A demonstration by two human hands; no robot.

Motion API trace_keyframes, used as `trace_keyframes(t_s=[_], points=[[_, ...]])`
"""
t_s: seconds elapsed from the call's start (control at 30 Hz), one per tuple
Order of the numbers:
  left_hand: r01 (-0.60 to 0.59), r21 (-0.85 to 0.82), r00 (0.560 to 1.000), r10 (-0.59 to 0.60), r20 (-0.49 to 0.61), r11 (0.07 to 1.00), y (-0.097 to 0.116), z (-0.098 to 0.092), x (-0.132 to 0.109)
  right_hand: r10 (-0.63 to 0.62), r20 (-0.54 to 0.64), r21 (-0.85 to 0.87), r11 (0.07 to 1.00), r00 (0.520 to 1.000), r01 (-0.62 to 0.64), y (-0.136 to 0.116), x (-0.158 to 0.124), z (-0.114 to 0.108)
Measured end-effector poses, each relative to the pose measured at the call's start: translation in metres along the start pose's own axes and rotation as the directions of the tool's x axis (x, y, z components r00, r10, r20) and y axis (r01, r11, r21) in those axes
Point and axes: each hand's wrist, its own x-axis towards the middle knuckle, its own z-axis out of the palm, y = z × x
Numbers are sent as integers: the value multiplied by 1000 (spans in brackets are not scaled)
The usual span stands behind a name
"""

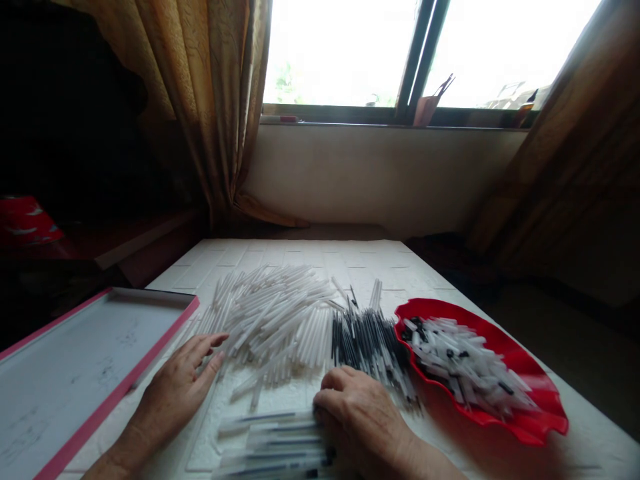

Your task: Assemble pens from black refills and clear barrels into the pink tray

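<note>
My left hand [183,383] is open beside the left edge of a heap of clear plastic pen barrels [280,313], thumb apart from the fingers. My right hand [363,410] is closed, its fingers curled down at the right ends of a row of pens [285,443] with dark refills inside. Whatever its fingertips grip is hidden. Just beyond that hand lies a bundle of dark ink refills [367,340], side by side with the barrels. To the right, a red wavy-edged plate [535,377] holds many white and clear caps [465,360] with some black pieces.
A pink-edged white tray or board [95,360] lies at the left of the white brick-patterned table [345,257]. Behind are a window, gold curtains [200,87] and a pink cup [426,110] on the sill. A red patterned container [27,220] stands far left.
</note>
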Motion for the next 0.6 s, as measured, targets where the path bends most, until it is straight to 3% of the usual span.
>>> trace_keyframes(t_s=[0.1, 0.2, 0.33, 0.5, 0.6], points=[[-50, 3, 997, 50, -65, 999, 10, -4, 2, 22, 2, -7, 1000, 1000, -22, 0, 2, 6], [-145, -45, 985, 140, -103, 988, 26, -9, 1, 43, -92, 6, 999, 995, -43, 1, 0, 11], [-296, -150, 953, 302, 17, 943, 45, -12, -6, 66, -245, 156, 987, 967, -28, 6, -7, 3], [-334, -238, 914, 375, 154, 912, 53, -11, -14, 135, -377, 417, 908, 916, 38, 13, -14, -12], [-324, -276, 901, 384, 204, 905, 52, -9, -17, 213, -384, 530, 848, 898, 25, 13, -15, -15]])
